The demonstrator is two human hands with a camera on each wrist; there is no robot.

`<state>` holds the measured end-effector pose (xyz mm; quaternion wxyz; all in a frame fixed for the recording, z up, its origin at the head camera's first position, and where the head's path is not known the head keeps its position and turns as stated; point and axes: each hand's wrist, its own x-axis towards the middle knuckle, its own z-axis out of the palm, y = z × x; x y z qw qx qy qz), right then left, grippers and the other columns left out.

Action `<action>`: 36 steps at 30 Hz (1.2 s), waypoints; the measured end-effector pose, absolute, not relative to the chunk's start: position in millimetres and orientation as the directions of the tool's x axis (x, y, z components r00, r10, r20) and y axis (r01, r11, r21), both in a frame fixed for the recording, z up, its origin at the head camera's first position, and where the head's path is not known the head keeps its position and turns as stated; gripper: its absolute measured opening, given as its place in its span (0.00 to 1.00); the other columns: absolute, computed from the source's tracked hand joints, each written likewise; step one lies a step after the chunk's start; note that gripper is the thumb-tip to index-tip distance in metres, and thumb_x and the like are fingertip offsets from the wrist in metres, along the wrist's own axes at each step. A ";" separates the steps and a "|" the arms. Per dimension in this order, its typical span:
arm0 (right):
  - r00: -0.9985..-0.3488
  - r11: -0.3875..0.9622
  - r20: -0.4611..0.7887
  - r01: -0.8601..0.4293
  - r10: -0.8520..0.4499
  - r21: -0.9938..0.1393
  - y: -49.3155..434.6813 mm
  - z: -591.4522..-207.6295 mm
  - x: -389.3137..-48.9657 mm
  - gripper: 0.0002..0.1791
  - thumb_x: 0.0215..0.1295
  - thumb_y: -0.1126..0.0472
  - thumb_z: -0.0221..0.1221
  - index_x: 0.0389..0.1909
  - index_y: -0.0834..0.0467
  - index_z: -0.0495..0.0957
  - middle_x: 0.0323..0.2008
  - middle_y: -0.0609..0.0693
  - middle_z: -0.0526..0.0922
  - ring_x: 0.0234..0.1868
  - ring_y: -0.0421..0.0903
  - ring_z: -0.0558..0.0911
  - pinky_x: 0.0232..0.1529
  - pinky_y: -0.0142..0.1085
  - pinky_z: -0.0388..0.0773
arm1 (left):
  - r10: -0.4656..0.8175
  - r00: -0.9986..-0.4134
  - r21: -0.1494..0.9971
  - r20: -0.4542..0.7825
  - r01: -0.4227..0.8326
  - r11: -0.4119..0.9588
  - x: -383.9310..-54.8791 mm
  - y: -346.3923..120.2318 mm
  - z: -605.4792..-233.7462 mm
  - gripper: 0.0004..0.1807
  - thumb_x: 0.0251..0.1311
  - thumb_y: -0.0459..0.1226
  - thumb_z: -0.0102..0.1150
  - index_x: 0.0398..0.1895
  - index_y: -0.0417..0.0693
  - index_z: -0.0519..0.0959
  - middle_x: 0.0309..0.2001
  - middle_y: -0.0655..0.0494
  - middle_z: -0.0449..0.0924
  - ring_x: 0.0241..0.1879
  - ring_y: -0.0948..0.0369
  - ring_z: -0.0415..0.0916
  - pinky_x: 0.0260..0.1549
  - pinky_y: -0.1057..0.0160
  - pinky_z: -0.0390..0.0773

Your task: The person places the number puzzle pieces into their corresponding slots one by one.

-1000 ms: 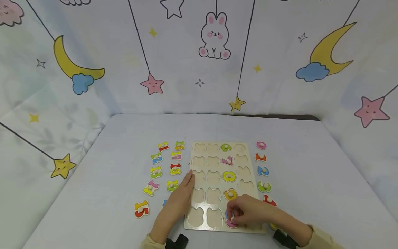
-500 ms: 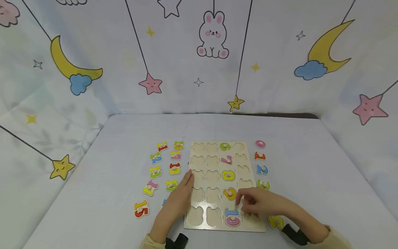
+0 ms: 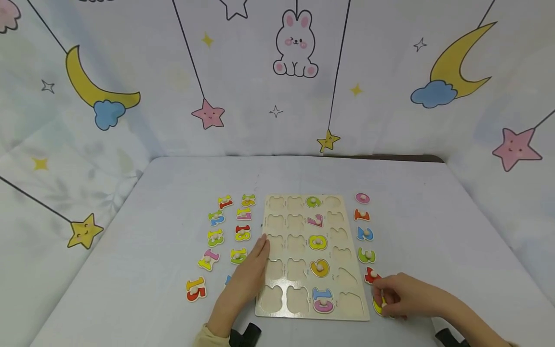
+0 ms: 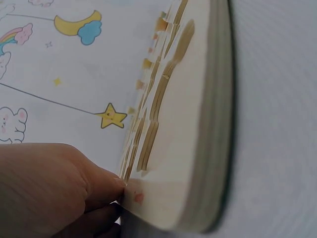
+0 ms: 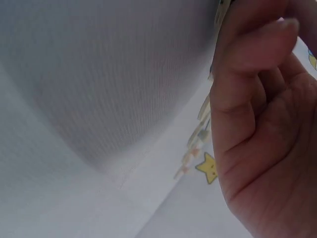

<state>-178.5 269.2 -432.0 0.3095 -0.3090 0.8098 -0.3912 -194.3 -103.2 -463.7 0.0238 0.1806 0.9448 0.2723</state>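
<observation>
A pale wooden number puzzle board point(image 3: 281, 312) lies on the white table. Its third column holds the 6, 7, 8 point(image 3: 318, 242), 9 point(image 3: 320, 267) and 10 point(image 3: 323, 300) pieces, while the other columns show bare recesses. My left hand point(image 3: 245, 278) rests along the board's left edge with straight fingers; in the left wrist view my thumb point(image 4: 101, 183) touches its edge. To the right of the board, my right hand point(image 3: 403, 296) pinches a yellow number 5 puzzle piece point(image 3: 376, 306), partly hidden under the fingers. Just above it lies a red 4 piece point(image 3: 371, 275).
Along the board's right side lie the pink 0 point(image 3: 362, 198), orange 1 point(image 3: 362, 215), blue 2 point(image 3: 365, 233) and green 3 point(image 3: 366, 255). Left of the board, several two-digit pieces stand in two columns, including a 15 point(image 3: 196, 289) and an 18 point(image 3: 243, 233).
My right hand has let go of the 10 piece, which sits in the board, and moved right to the yellow 5. My left hand has stayed at the board's edge.
</observation>
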 end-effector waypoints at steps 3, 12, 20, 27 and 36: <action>-0.637 0.513 -0.242 -0.282 -0.732 -0.811 267.9 -432.5 -178.7 0.08 0.57 0.64 0.64 0.29 0.49 0.74 0.16 0.35 0.69 0.17 0.30 0.69 0.15 0.26 0.68 | 0.352 -0.935 0.528 0.049 0.324 0.785 -194.4 -103.3 -464.3 0.27 0.67 0.32 0.48 0.67 0.31 0.58 0.70 0.42 0.51 0.68 0.50 0.48 0.59 0.54 0.59; -0.607 0.369 -0.125 -0.294 -0.785 -0.882 241.7 -424.6 -192.9 0.02 0.63 0.62 0.60 0.33 0.53 0.76 0.17 0.39 0.70 0.20 0.32 0.71 0.18 0.28 0.72 | 0.349 -0.937 0.535 0.034 0.312 0.785 -194.2 -103.0 -464.4 0.27 0.67 0.32 0.48 0.67 0.31 0.58 0.70 0.42 0.51 0.69 0.51 0.47 0.60 0.54 0.58; -0.597 0.398 -0.149 -0.310 -0.788 -0.864 214.4 -432.1 -192.1 0.04 0.60 0.63 0.62 0.30 0.51 0.76 0.18 0.35 0.70 0.20 0.30 0.69 0.18 0.24 0.68 | 0.356 -0.934 0.526 0.031 0.318 0.789 -195.3 -100.7 -463.9 0.28 0.67 0.33 0.50 0.68 0.32 0.57 0.70 0.43 0.50 0.69 0.51 0.47 0.60 0.54 0.58; -0.596 0.453 -0.213 -0.286 -0.774 -0.845 213.4 -432.3 -184.5 0.07 0.58 0.64 0.63 0.28 0.50 0.75 0.16 0.35 0.71 0.17 0.30 0.70 0.20 0.26 0.68 | 0.358 -0.933 0.528 0.026 0.317 0.788 -196.7 -101.7 -464.6 0.29 0.67 0.33 0.50 0.68 0.32 0.57 0.71 0.43 0.50 0.69 0.52 0.46 0.60 0.54 0.58; -0.632 0.510 -0.232 -0.302 -0.740 -0.805 208.1 -431.6 -181.5 0.08 0.58 0.62 0.64 0.27 0.48 0.73 0.16 0.35 0.69 0.17 0.31 0.69 0.18 0.25 0.68 | 0.355 -0.934 0.521 0.035 0.320 0.791 -197.0 -104.1 -464.0 0.28 0.67 0.33 0.49 0.68 0.32 0.57 0.71 0.43 0.50 0.69 0.52 0.46 0.60 0.54 0.58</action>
